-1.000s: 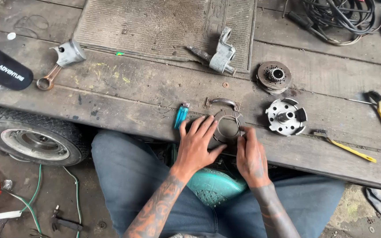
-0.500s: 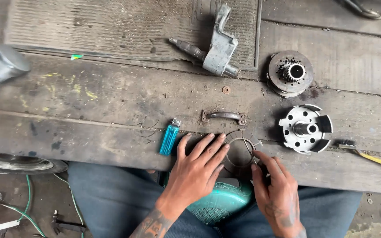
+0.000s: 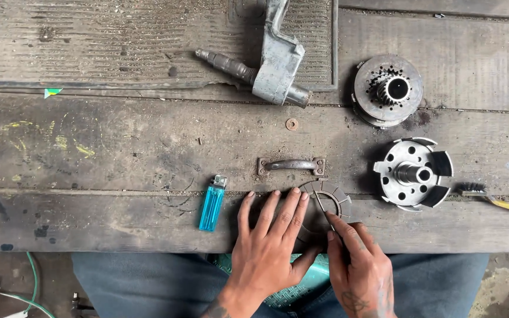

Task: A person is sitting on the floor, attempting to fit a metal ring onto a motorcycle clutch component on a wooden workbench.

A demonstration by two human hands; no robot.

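Ring: flat grey metal ring (image 3: 328,200) with notched segments, lying on the table (image 3: 119,159) right at the near edge, just below the small metal handle (image 3: 291,165).
Left hand: left hand (image 3: 268,247) is flat on the table with fingers spread, fingertips pressing down on the ring's left side to pin it.
Right hand: right hand (image 3: 357,265) is pinching a thin metal pick (image 3: 323,213) between thumb and fingers, tip resting on the ring's inner part.
Progress: looks like mid-job to me. The ring is out on its own and getting scraped or picked at, while the slotted hub (image 3: 413,174) and the toothed drum (image 3: 387,90) sit apart to the right, not put together with anything.
Nearby: blue lighter (image 3: 212,203) just left of the left hand, a bent metal arm with a shaft (image 3: 269,65) farther up, a small washer (image 3: 291,124) between, and a yellow-handled brush (image 3: 490,197) at the far right.
Room: the ring is close to the table's front edge, so it could slide off toward the lap. Plenty of bare wood left of the lighter.
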